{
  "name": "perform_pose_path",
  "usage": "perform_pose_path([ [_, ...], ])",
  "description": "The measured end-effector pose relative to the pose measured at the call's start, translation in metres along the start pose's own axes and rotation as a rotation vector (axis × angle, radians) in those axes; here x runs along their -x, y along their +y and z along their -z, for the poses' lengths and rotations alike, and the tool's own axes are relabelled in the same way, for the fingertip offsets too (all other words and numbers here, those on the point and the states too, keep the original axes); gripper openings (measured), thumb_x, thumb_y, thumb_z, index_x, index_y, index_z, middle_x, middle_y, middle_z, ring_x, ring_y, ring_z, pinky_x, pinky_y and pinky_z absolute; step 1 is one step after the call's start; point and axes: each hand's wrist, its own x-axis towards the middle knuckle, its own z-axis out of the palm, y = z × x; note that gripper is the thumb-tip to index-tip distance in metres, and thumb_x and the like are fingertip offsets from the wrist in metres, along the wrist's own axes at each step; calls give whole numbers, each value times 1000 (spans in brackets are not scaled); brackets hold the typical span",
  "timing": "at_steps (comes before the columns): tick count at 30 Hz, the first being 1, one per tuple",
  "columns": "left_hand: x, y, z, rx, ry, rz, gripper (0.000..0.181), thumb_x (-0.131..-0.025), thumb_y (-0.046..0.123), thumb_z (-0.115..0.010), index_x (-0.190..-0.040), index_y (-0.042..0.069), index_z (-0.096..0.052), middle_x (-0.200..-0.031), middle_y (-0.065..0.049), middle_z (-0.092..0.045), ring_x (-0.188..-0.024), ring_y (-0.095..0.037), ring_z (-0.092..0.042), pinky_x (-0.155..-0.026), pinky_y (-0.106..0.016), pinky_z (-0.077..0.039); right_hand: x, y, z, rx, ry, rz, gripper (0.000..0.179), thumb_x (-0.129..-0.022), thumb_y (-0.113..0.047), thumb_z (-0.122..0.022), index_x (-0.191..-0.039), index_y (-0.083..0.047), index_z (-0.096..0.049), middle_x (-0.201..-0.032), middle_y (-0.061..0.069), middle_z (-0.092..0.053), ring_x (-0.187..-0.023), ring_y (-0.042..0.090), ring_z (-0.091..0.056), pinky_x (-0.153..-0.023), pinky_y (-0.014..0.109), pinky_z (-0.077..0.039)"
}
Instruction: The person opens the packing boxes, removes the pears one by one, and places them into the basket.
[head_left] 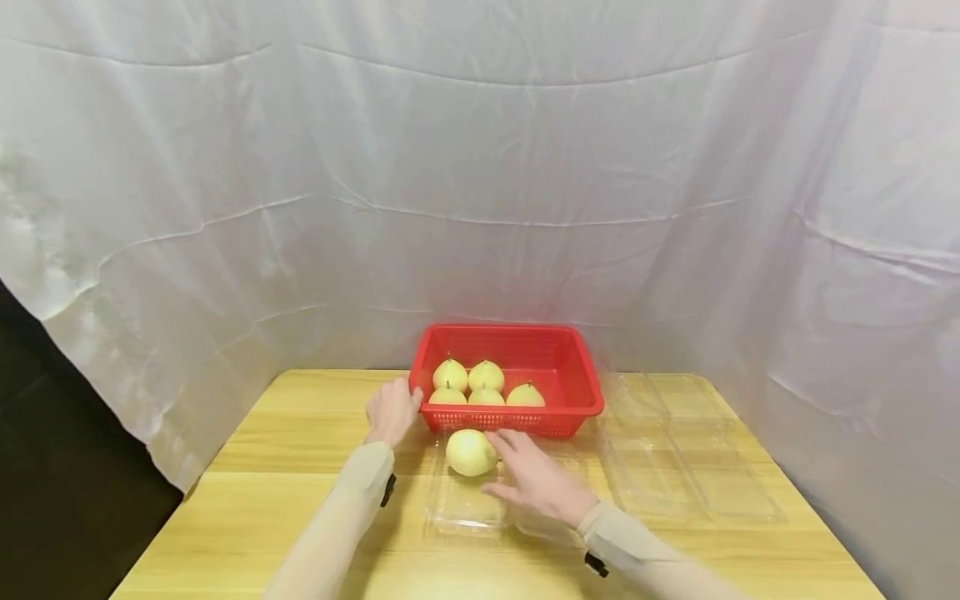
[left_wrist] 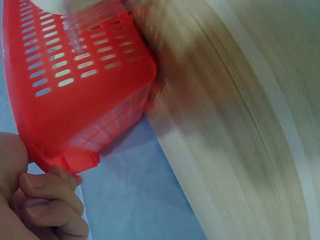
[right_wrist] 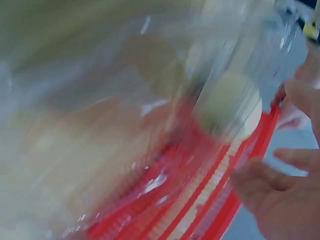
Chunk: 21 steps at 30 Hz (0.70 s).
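My left hand (head_left: 392, 412) grips the left rim of a red plastic basket (head_left: 525, 422); in the left wrist view its thumb and curled fingers (left_wrist: 50, 192) pinch the corner of the rim. Several pale yellow pears (head_left: 450, 374) sit in the basket, mostly towards its left side. In front of it, one more pear (head_left: 471, 453) lies in the left part of a clear plastic container (head_left: 467, 510). Just right of that pear is my right hand (head_left: 536, 479), its fingers extended and holding nothing. Through blurred clear plastic, the right wrist view shows the pear (right_wrist: 232, 107) beyond the fingertips.
More clear plastic containers (head_left: 686, 454) lie on the right side of the wooden table (head_left: 300, 467). A pale grey curtain (head_left: 480, 167) hangs behind the table and along both sides. Something dark (head_left: 60, 467) shows beyond the curtain at the lower left.
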Motion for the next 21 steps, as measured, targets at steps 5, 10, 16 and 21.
perform_pose_path([
  [5, 1, -2, 0, 8, -16, 7, 29, -92, 25, -56, -67, 10, -55, -62, -6, -53, -57, -25, -53, -47, -34, -37, 1, -9, -9, 32, -164, -56, 99, -82, -50, -74, -154, -4, -24, -155, 23, -31, -143, 34, -33, -114, 47, -32],
  [10, 1, -4, 0, 29, -21, 24, 29, -92, 25, -55, -68, 10, -55, -64, -7, -55, -59, -25, -54, -48, -35, -38, -4, -2, -9, 87, -184, -29, 98, -80, -43, -77, -153, -1, -26, -152, 27, -34, -140, 38, -38, -113, 48, -34],
  [16, -1, -3, 3, 30, -12, 30, 29, -92, 26, -55, -68, 10, -56, -65, -7, -56, -60, -26, -56, -50, -37, -41, -7, 5, -6, 209, -131, -27, 77, -85, -36, -75, -141, 6, -44, -138, 26, -52, -129, 39, -50, -109, 47, -40],
  [21, -1, -2, 1, 39, 4, 31, 28, -92, 26, -55, -69, 10, -56, -65, -8, -57, -61, -27, -57, -50, -38, -41, -12, 1, -8, 312, -44, -45, 61, -83, -38, -75, -125, 4, -57, -114, 17, -67, -109, 32, -60, -97, 43, -49],
])
